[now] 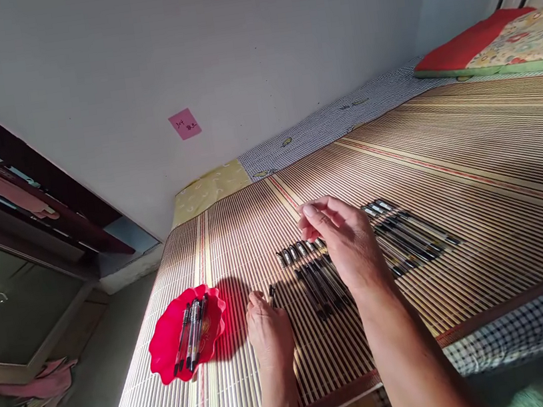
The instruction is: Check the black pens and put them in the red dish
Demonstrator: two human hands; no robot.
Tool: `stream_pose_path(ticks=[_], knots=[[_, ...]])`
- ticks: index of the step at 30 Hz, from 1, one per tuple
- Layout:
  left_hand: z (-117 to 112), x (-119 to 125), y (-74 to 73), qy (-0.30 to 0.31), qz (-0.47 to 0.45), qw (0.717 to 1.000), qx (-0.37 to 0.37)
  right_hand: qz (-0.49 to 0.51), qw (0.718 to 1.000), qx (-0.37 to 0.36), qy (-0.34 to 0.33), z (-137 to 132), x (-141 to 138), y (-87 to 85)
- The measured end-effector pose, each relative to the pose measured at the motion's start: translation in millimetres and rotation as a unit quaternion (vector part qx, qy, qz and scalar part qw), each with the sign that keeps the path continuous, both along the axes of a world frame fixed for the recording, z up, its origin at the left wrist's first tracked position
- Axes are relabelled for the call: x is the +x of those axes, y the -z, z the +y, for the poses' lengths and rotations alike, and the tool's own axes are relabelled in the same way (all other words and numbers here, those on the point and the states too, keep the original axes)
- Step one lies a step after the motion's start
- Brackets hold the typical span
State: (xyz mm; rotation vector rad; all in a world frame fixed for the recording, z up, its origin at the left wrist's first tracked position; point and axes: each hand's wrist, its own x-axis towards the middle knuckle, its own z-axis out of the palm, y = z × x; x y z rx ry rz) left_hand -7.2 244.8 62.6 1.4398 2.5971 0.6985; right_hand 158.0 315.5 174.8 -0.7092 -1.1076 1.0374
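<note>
My left hand (270, 332) rests low over the striped bamboo mat (227, 250), its fingers closed around a dark pen (271, 293) whose end pokes out beside them. Raised above the mat, my right hand (347, 236) has its thumb and fingers curled together; whatever they hold, if anything, is hidden. Beneath and around the right hand lie several dark and clear pens (320, 287) in a row, partly covered by the wrist. More pens (415, 236) line up to its right. Left of my left hand, a red scalloped plate (163, 336) bears several pens (195, 329).
The mat covers a bed whose checked sheet (522, 330) hangs at the near edge. A pink note (184, 124) sticks to the wall (229, 47). A folded floral quilt (506, 39) lies at the far right, and a glass-fronted cabinet (6, 294) stands left.
</note>
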Motion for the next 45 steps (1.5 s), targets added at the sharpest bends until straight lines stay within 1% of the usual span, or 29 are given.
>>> stream_pose_path(ticks=[4,7,10,13,15,16,19,20,21,22,25,29,33,35,38,40,41,43,45], knots=[[-3,-22,-1.0,-0.041,-0.027,0.999,0.02,-0.009,1.0,-0.003,-0.008,-2,-4,-1.1],[-4,-34,-1.7,-0.053,-0.073,0.994,0.061,-0.023,1.0,-0.003,-0.018,-3,-8,0.1],[-7,-45,-4.6,-0.036,-0.157,0.98,0.114,-0.033,0.999,0.001,-0.038,0,-13,5.9],[-13,-52,-10.6,0.004,-0.247,0.955,0.166,-0.093,0.992,0.004,-0.085,3,-20,16.2],[-17,-53,-15.5,0.036,-0.313,0.927,0.201,-0.155,0.981,-0.001,-0.12,3,-28,24.0],[-18,-52,-18.0,0.051,-0.36,0.905,0.221,-0.181,0.974,-0.002,-0.138,3,-33,27.7],[-21,-43,-23.9,0.087,-0.513,0.809,0.273,-0.217,0.957,-0.004,-0.193,-2,-47,35.4],[-22,-38,-25.3,0.093,-0.546,0.783,0.283,-0.221,0.952,-0.008,-0.212,-4,-51,36.6],[-22,-34,-26.6,0.097,-0.563,0.768,0.289,-0.223,0.948,-0.016,-0.228,-5,-55,37.1],[-22,-30,-27.8,0.1,-0.571,0.76,0.294,-0.223,0.945,-0.025,-0.239,-6,-58,37.3],[-22,-22,-31.4,0.109,-0.583,0.749,0.296,-0.221,0.941,-0.043,-0.251,-8,-63,37.1],[-23,-25,-35.1,0.135,-0.597,0.742,0.276,-0.219,0.944,-0.043,-0.244,-5,-61,38.2],[-27,-33,-35.4,0.153,-0.605,0.741,0.25,-0.166,0.961,-0.035,-0.22,1,-49,36.5],[-28,-35,-35.0,0.163,-0.605,0.743,0.235,-0.119,0.975,-0.028,-0.184,3,-42,33.2],[-30,-35,-34.3,0.179,-0.596,0.75,0.224,-0.038,0.996,-0.017,-0.079,1,-37,25.5],[-30,-36,-33.1,0.188,-0.585,0.757,0.223,0.005,1.0,-0.001,-0.012,-3,-37,19.1],[-30,-36,-32.2,0.192,-0.58,0.76,0.222,0.019,1.0,0.008,0.011,-5,-37,15.9],[-30,-36,-29.9,0.197,-0.571,0.766,0.22,0.029,0.998,0.024,0.04,-9,-38,10.1],[-31,-36,-27.5,0.203,-0.566,0.769,0.216,0.016,0.998,0.034,0.053,-12,-39,5.8]])
